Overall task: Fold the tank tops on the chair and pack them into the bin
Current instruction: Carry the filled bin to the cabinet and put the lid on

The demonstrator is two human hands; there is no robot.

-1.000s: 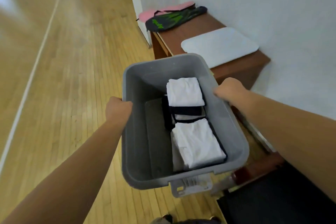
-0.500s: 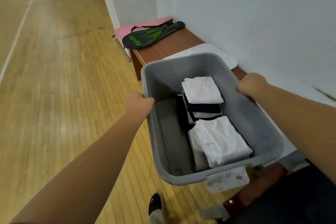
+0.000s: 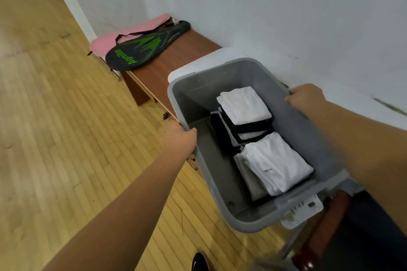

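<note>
Moved: the gray bin (image 3: 215, 174) swung further over the bench (image 3: 176, 59), hiding more of the white lid (image 3: 204, 61).
Hands: left hand (image 3: 181, 138) and right hand (image 3: 305, 98) each had fingers clamped over a side rim.
Tank tops: the folded tank tops (image 3: 275, 160) sat stacked along the bin's right wall.
Progress: packing looked done, and I'd guess only setting it down was left.
In the way: the lid, plus a racket cover (image 3: 145, 47) at the bench's far end.
</note>
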